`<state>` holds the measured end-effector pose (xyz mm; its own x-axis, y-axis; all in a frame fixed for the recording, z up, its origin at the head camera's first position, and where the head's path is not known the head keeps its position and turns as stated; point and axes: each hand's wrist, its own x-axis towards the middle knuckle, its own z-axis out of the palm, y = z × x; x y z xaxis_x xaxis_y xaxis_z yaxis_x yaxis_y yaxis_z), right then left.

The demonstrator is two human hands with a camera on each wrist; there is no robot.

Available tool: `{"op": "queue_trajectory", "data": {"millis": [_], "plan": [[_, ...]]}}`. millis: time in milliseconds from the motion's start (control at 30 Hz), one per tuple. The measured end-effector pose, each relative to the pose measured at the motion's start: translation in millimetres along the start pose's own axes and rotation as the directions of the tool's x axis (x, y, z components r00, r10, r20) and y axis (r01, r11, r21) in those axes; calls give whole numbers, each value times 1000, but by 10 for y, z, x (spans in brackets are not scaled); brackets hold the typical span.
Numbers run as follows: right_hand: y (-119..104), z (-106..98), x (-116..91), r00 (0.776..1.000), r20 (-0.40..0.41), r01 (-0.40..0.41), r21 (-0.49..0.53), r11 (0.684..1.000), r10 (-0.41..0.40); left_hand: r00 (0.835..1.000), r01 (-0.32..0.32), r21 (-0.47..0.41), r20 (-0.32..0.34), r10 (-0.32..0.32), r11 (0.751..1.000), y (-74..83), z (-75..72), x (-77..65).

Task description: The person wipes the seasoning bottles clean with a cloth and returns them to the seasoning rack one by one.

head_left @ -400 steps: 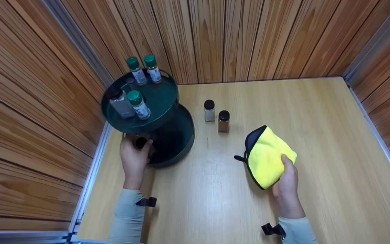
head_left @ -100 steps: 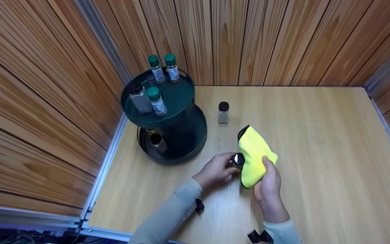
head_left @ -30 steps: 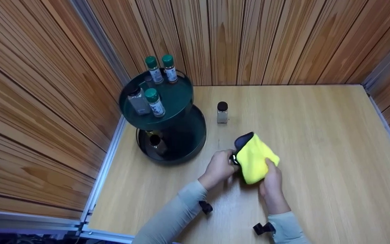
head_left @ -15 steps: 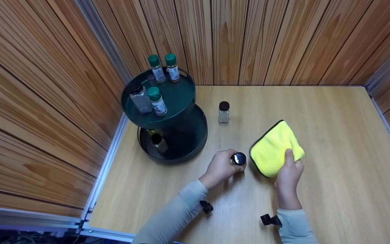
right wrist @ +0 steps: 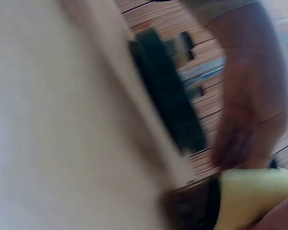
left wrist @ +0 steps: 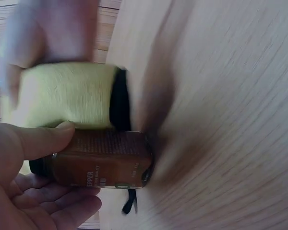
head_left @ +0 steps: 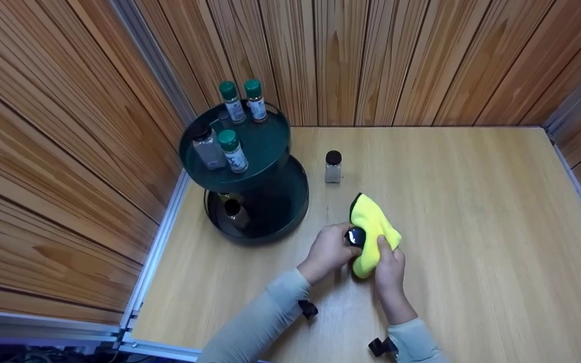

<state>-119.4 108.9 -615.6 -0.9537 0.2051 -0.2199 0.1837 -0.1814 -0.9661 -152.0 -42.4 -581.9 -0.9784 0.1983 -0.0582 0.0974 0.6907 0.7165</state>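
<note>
Near the middle of the table, my left hand (head_left: 325, 253) grips a spice jar (left wrist: 105, 160) with brown contents and a black lid (head_left: 355, 236). Part of the word "pepper" can be read on its label in the left wrist view. My right hand (head_left: 390, 275) holds a bright yellow cloth (head_left: 372, 229) with black edging, bunched against the right side of the jar. From the head view, the cloth and the left fingers hide most of the jar's body. The right wrist view is blurred, with the cloth (right wrist: 252, 191) next to the jar's dark base (right wrist: 187, 206).
Left of the hands stands a dark green two-tier round rack (head_left: 265, 151). Several green-capped and black-capped jars are on its upper tier; a dark-capped jar (head_left: 236, 213) is among those below. Behind the hands, a black-capped jar (head_left: 333, 167) stands on the table (head_left: 472, 227). Wood-panelled walls surround it.
Earlier, my left hand was at the rack's lower tier and the brown jar stood on the table; now it is held. Within the last half second, the cloth has moved left against the jar.
</note>
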Motion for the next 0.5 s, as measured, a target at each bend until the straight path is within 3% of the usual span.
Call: {"op": "queue_trajectory", "data": {"millis": [167,333,500], "plan": [[-43,-47,17,992,50,-120,18,993,119,999,51,3,15,-51,999,26,4,-8],[-323,-53,-30,994,88,-68,73,995,61,1000,15,19,-4,-15,1000,22,10,-7],[-242,-58,-36,999,48,-21,44,999,19,1000,3,36,-5,-3,999,25,8,-4]]}}
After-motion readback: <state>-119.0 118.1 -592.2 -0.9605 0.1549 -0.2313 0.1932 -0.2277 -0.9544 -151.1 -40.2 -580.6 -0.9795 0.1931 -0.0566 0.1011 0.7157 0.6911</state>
